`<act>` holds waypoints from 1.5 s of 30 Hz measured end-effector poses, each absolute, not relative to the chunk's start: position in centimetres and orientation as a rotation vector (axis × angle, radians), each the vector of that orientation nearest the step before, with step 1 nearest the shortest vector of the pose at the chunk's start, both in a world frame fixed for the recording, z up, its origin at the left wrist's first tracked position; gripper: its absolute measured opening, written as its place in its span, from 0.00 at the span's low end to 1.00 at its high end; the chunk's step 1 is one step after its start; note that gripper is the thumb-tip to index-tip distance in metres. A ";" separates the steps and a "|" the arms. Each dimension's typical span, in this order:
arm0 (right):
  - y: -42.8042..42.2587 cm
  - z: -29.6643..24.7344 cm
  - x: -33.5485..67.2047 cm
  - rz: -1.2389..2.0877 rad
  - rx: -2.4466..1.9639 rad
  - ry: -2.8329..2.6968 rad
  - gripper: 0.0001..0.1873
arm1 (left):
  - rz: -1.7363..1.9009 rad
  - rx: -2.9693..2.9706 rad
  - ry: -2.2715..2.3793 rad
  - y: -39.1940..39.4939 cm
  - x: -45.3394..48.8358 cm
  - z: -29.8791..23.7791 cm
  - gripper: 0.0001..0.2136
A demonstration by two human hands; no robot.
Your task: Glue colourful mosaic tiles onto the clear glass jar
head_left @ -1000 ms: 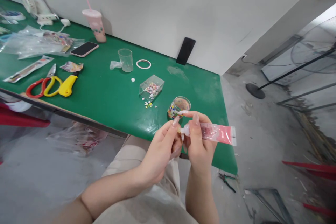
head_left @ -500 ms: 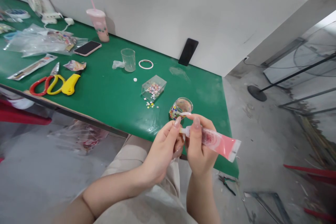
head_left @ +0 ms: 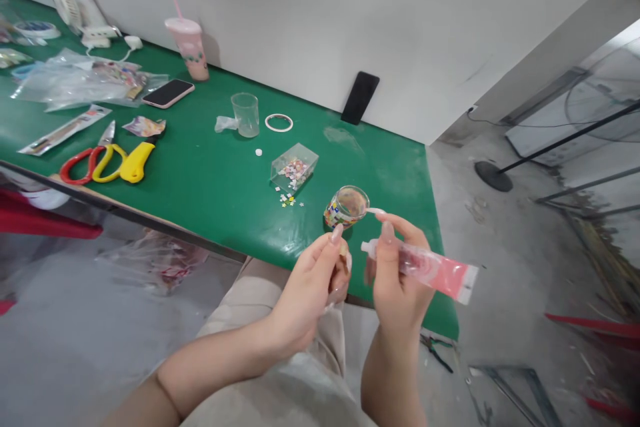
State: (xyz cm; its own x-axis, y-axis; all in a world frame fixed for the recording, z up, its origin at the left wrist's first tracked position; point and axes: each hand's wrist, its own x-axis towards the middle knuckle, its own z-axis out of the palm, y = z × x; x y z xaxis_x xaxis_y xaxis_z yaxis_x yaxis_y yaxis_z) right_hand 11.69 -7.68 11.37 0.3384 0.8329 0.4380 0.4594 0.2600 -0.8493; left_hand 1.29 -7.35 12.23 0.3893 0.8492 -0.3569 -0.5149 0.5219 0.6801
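Open lane: green tabletop (head_left: 210, 187) between yellow handle (head_left: 136, 163) and clear box (head_left: 299, 151). Obstacles: the box; mosaic glass (head_left: 345, 212), standing just beyond left hand (head_left: 311, 277).

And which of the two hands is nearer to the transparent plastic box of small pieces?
Left. The left hand is on the person's side of the box, slightly right; the right hand, holding a pink plastic tube, is farther right.
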 end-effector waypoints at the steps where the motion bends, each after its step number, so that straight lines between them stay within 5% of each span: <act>1: -7.6 11.4 12.0 0.428 -1.388 -1.237 0.10 | 0.909 0.493 0.755 -7.3 1.2 12.3 0.17; 14: -3.7 1.0 18.2 1.043 -1.855 -0.877 0.49 | 0.715 0.282 0.662 -5.6 0.2 10.1 0.16; 22: -2.5 0.4 19.3 1.047 -1.965 -0.873 0.55 | 0.760 0.259 0.744 -4.6 -0.6 9.1 0.16; 28: -3.9 1.9 20.9 0.811 -1.887 -1.058 0.41 | 0.838 0.250 0.819 -3.4 -1.8 8.6 0.16; 34: -1.3 2.0 17.7 0.919 -1.442 -1.242 0.71 | 0.843 0.255 0.827 -2.9 -1.7 8.3 0.16; 39: 0.5 0.5 14.6 0.993 -1.297 -0.966 0.62 | 0.839 0.246 0.809 -2.7 -1.7 8.4 0.16; 45: 0.5 0.8 14.6 1.089 -1.287 -0.801 0.39 | 0.863 0.332 0.860 -2.8 -1.7 8.5 0.17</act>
